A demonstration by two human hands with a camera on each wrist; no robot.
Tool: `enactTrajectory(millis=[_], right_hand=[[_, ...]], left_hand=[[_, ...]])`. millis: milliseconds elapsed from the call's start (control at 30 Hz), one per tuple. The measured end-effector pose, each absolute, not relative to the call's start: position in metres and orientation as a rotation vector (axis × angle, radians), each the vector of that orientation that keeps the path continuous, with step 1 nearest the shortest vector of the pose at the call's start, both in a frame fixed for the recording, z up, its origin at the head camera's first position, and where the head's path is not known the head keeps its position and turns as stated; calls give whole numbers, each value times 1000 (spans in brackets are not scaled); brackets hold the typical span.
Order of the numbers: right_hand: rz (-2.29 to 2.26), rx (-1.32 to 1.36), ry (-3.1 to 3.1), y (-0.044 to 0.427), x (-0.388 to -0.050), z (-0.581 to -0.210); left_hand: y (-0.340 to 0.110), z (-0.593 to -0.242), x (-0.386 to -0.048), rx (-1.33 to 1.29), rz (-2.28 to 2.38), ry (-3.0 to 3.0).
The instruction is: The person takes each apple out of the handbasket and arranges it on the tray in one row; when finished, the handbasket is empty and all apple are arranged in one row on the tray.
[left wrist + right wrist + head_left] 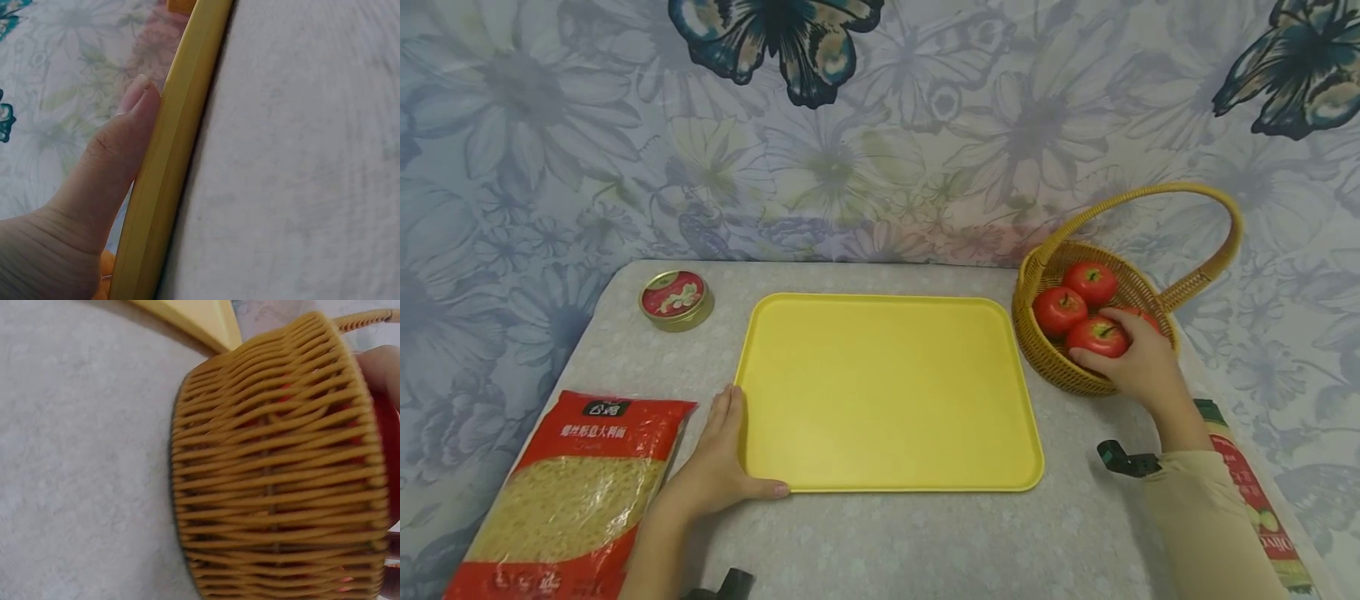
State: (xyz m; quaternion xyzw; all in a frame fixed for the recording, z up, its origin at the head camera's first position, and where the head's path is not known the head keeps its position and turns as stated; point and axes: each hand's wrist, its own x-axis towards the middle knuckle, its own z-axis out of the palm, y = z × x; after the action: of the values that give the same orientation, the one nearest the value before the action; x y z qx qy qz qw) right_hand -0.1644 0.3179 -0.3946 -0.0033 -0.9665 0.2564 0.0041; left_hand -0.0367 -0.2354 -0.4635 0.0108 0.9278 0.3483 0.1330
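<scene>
One flowered backdrop (pixel 865 175) rises beyond the tray, with two dark butterflies standing out on it. One pale table (pixel 925 542) lies under the tray and shows on all four sides of it. The one yellow tray (pixel 887 392) lies flat, with nothing on it. One red-and-clear bag of pasta (pixel 572 492) lies to the left of the tray, towards me. One wicker basket (pixel 1048 358) with a single arched handle stands just beside the tray's far right corner. One pack (pixel 1255 500) lettered "Olive" lies well to the right of the tray, partly hidden by my sleeve (pixel 1210 521).

I have two hands at work. My left hand (pixel 711 467) spans the tray's near left corner, fingers extended along the left edge, thumb stretched against the near edge; it touches without closing round it. My right hand (pixel 1142 358) is right of the tray, inside the basket's rim, thumb and fingers curved about one apple.

One round tin (pixel 673 296) sits beyond the tray's far left corner. I count four red apples (pixel 1060 312) in the basket, one half covered by my hand; the gripped one (pixel 1097 336) is nearest me.
</scene>
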Motion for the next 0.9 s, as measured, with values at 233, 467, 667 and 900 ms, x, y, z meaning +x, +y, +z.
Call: enactTrajectory(millis=[233,467,667,900], right_hand=[[824,1,-2949,308,-162,-382],[849,82,-2807,280,-151,-363],[905,251,-2740,248,-142,-346],[994,449,-2702,210,-147,-346]], left_hand=[[-235,-461,-36,17,1007,2683],[-236,-462,-36,20,1009,2689],[-237,-461,-36,19,1010,2689],[-236,-458,-35,22,1017,2685]])
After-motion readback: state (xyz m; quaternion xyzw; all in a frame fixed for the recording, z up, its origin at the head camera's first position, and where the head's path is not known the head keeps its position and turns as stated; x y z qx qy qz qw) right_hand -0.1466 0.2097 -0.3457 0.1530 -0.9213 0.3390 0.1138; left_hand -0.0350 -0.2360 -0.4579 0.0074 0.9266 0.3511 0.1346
